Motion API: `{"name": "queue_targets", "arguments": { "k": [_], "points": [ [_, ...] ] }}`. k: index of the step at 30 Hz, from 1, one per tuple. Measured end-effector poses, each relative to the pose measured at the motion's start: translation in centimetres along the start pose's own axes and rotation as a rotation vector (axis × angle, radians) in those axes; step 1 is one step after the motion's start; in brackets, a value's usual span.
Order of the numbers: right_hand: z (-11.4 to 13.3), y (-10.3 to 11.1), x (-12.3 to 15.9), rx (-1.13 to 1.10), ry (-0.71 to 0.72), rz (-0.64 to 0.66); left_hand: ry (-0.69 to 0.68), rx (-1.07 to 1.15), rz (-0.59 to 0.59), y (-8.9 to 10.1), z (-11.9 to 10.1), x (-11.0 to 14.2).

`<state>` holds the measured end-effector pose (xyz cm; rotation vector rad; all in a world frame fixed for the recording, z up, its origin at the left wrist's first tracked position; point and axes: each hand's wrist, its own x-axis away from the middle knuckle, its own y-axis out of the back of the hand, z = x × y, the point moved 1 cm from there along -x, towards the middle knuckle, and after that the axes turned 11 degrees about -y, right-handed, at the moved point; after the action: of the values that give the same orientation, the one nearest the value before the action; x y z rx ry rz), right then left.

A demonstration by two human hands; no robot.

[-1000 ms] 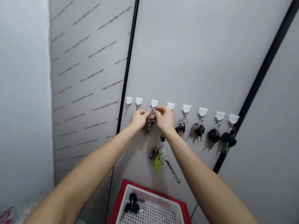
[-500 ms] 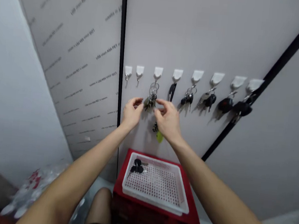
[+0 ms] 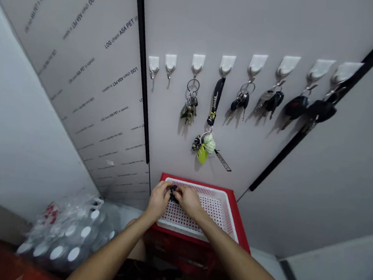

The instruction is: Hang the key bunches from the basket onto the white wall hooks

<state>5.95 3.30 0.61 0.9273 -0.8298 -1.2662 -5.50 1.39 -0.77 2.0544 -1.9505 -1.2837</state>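
Both my left hand (image 3: 159,198) and my right hand (image 3: 188,199) are over the left part of a white perforated basket (image 3: 214,209). Their fingers are closed on a small bunch of black-headed keys (image 3: 174,194), which the fingers partly hide. Above them, a bunch of brass-coloured keys (image 3: 189,110) hangs by its ring from a white hook (image 3: 198,63). To its right hangs a black strap (image 3: 215,101) with a yellow-green tag (image 3: 202,154) and a pale green charm (image 3: 209,143).
The basket rests on a red box (image 3: 241,233) against the panel wall. More key bunches (image 3: 240,102) and black car keys (image 3: 297,107) hang at the right. Two bare hooks (image 3: 170,62) are at the left. Plastic-wrapped bottles (image 3: 68,234) stand at the lower left.
Both hands have come down from the hanging brass-coloured keys to the basket and closed on the black-headed keys there. The view has shifted, showing the whole strap and its charms.
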Motion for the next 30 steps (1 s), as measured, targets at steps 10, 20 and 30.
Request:
{"name": "queue_targets", "arguments": {
  "k": [10, 20, 30],
  "points": [
    [1.5, -0.1, 0.0, 0.178, -0.027, 0.038, 0.036, 0.015, 0.036, 0.0, -0.1, 0.1],
    [3.3, 8.0, 0.2, -0.133, 0.192, -0.038, 0.012, 0.375, 0.158, 2.5, -2.9, -2.4],
    [10.8, 20.2, -1.3, -0.269, 0.489, -0.33, -0.18, 0.548, 0.019, 12.5, -9.5, -11.7]
  ]
}}
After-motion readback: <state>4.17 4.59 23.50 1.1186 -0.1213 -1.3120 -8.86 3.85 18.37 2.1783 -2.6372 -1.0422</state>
